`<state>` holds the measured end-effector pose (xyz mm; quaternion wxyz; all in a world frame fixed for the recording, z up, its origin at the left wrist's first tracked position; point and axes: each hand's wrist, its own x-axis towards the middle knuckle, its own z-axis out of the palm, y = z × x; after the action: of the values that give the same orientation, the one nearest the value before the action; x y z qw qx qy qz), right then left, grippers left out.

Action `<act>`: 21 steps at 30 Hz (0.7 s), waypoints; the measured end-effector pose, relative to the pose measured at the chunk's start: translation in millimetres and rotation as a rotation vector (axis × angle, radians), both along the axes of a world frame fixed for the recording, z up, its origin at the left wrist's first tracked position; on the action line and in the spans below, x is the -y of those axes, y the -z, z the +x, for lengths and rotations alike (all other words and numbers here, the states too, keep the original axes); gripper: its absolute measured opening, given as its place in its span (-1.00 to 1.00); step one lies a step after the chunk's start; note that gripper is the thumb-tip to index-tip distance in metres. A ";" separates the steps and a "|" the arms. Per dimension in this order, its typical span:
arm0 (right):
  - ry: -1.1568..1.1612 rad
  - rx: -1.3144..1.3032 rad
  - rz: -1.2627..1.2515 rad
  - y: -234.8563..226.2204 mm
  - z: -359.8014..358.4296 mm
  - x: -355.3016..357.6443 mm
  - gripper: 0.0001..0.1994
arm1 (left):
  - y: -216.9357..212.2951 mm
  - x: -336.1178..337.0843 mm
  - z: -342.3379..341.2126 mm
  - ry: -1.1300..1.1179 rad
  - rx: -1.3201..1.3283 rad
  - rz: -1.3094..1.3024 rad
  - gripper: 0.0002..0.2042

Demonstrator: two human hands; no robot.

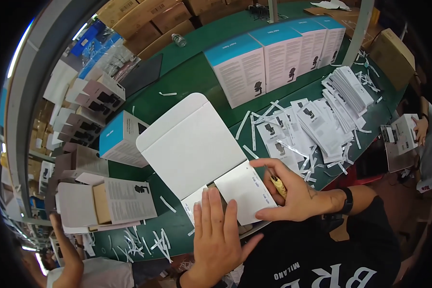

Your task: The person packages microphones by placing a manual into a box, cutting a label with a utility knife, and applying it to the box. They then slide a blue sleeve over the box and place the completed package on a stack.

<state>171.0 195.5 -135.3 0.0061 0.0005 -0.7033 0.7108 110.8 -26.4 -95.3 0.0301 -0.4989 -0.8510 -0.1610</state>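
Green table (187, 77): white box (192, 144) under both hands, flaps open.

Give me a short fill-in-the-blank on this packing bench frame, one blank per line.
1. The left hand lies flat on the flaps of an open ____ carton.
2. The right hand holds a small tool with a ____ handle.
3. The table top is ____.
4. The row of standing boxes has ____ tops.

Missing words: white; yellow; green; blue
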 end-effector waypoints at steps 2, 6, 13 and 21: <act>0.012 0.005 0.003 2.1 -1.7 -1.1 -0.08 | 3.6 -7.5 0.4 -0.028 -0.003 0.022 -0.28; 0.177 0.254 -0.451 4.4 -22.0 -21.1 -0.28 | 1.9 -12.1 -6.7 -0.030 -0.138 -0.227 -0.36; -0.225 0.021 0.329 -20.1 -21.5 -63.4 -0.51 | 13.9 -2.8 -24.1 0.059 -0.179 -0.184 -0.28; -0.307 -0.146 0.679 -42.1 -39.6 -57.6 -0.60 | 27.9 -3.2 -21.9 0.013 -0.339 -0.175 -0.37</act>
<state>131.3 253.0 -93.2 -0.0508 0.1586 -0.8883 0.4280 88.9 -23.3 -123.2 0.1287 -0.5249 -0.8414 -0.0001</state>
